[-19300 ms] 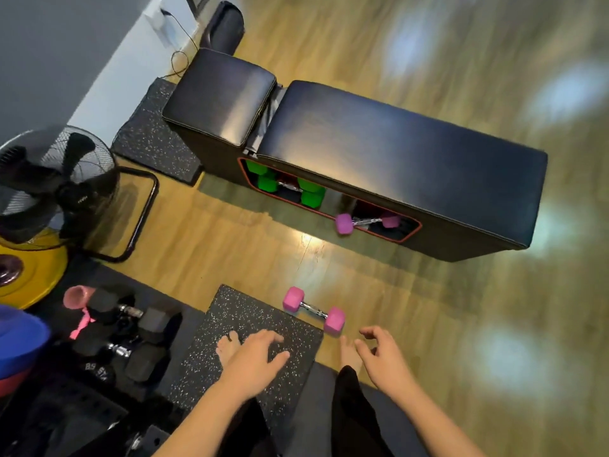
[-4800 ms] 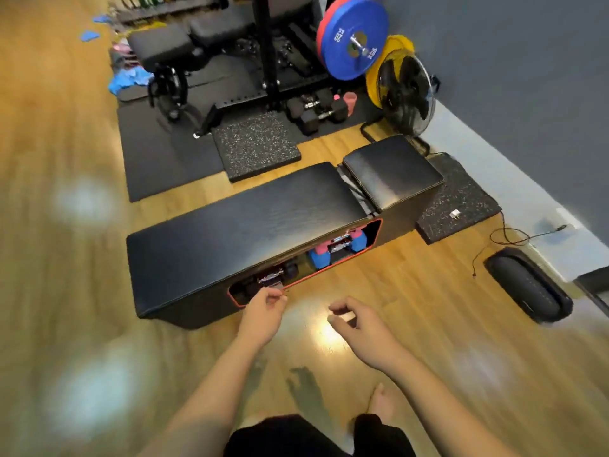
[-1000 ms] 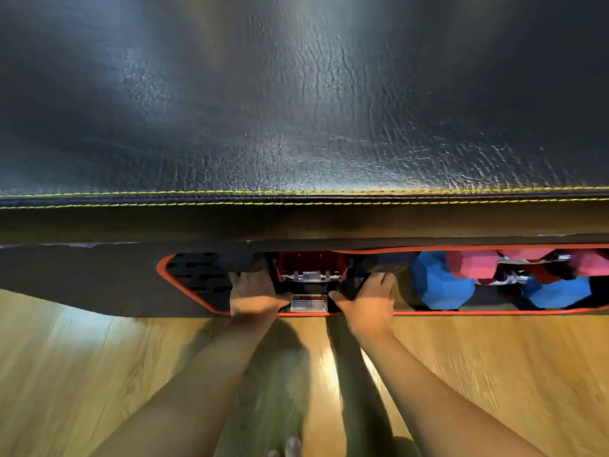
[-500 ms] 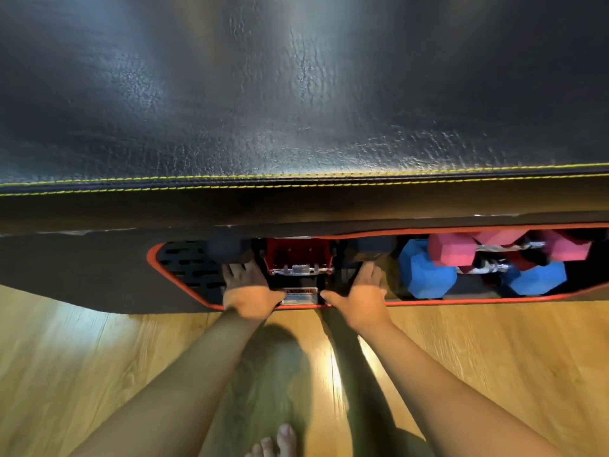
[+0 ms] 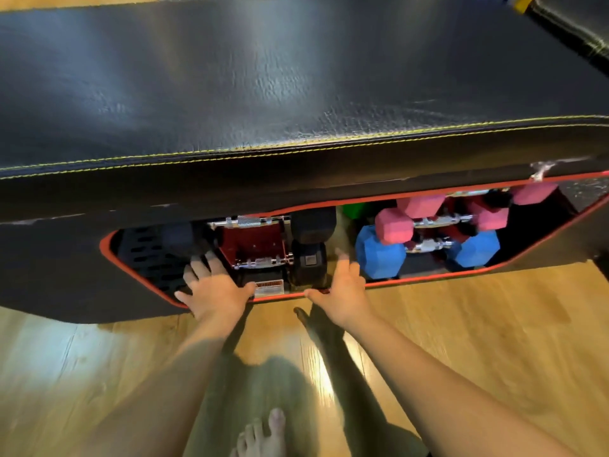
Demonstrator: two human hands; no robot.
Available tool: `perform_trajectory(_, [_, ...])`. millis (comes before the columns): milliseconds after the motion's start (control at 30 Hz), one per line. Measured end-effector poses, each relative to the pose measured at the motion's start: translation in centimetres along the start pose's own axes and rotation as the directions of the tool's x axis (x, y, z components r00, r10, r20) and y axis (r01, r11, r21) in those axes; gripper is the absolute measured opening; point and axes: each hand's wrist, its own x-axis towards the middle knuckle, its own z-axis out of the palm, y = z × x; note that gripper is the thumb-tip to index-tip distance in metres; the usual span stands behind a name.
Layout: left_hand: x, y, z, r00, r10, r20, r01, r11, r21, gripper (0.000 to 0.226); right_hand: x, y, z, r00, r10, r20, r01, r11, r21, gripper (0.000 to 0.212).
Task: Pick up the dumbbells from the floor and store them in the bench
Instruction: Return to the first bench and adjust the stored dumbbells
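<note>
Dumbbells lie inside the bench [image 5: 296, 94], in the red-rimmed storage opening [image 5: 379, 285] that runs across the middle of the frame. A black dumbbell [image 5: 308, 258] sits lowest and nearest the rim at centre, its chrome handle [image 5: 262, 262] stretched leftward over a dark red cradle [image 5: 252, 240]; a second black dumbbell [image 5: 313, 225] lies just behind and above it. To the right of centre a blue dumbbell [image 5: 379, 255] rests on the compartment floor, with a pink dumbbell [image 5: 393, 230] stacked on top of it and another pink dumbbell [image 5: 532, 192] toward the upper right end of the opening.

Both hands are at the lower rim, either side of the near black dumbbell. The left hand [image 5: 214, 288] lies flat with fingers straight and spread, its fingertips reaching into the opening beside the handle's left end, where the left head is dark and hard to make out; nothing is grasped. The right hand [image 5: 344, 291] is likewise released, fingers extended, set just to the right of the black head and between it and the blue one; whether it touches the head cannot be told.

A white warning label [image 5: 268, 286] shows on the rim between the hands. Bare toes [image 5: 263, 433] stand on the wooden floor [image 5: 494, 324] at the bottom centre.
</note>
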Motion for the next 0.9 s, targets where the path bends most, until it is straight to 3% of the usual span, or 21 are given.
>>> perform_trajectory(133, [2.6, -1.2, 1.4, 0.967, -0.032, 0.253, 0.023, 0.999, 0.041, 0.102, 1.6, -2.7, 2.7, 0.998, 0.058, -0.034, -0.060, 0.997, -0.057, 0.107])
perform_trajectory(267, [4.0, -1.6, 0.9, 0.983, 0.023, 0.184, 0.001, 0.992, -0.129, 0.101, 3.6, -3.1, 4.9, 0.995, 0.073, -0.062, -0.081, 0.988, -0.130, 0.108])
perform_trajectory(367, [4.3, -2.0, 1.0, 0.981, 0.119, 0.153, -0.106, 0.991, -0.086, 0.093, 4.2, -3.5, 5.7, 0.990, 0.076, -0.122, -0.091, 0.989, -0.119, 0.102])
perform_trajectory(467, [4.3, -2.6, 1.5, 0.981, 0.111, 0.157, -0.094, 0.989, -0.115, 0.095, 4.2, -3.8, 6.1, 0.983, 0.055, -0.176, -0.074, 0.992, -0.103, 0.093])
perform_trajectory(600, [4.1, -1.8, 0.5, 0.971, 0.065, 0.228, -0.053, 0.997, -0.059, 0.094, 4.0, -3.1, 4.8, 0.996, 0.017, -0.091, -0.028, 0.992, -0.124, 0.092])
perform_trajectory(733, [3.9, -1.2, -2.2, 0.899, -0.002, 0.437, -0.095, 0.975, 0.200, 0.094, 3.1, -0.7, 1.5, 0.998, -0.054, -0.032, 0.050, 0.993, -0.103, 0.080])
perform_trajectory(800, [2.2, 0.2, -4.1, 0.858, 0.041, 0.511, -0.212, 0.936, 0.281, 0.074, 2.7, 1.0, -0.9, 0.995, -0.093, -0.034, 0.088, 0.989, -0.117, 0.067])
perform_trajectory(900, [-2.2, 4.9, -6.5, 0.754, 0.257, 0.605, -0.368, 0.928, 0.064, 0.052, 1.6, 3.5, -5.2, 0.990, -0.137, -0.032, 0.133, 0.987, -0.089, 0.047])
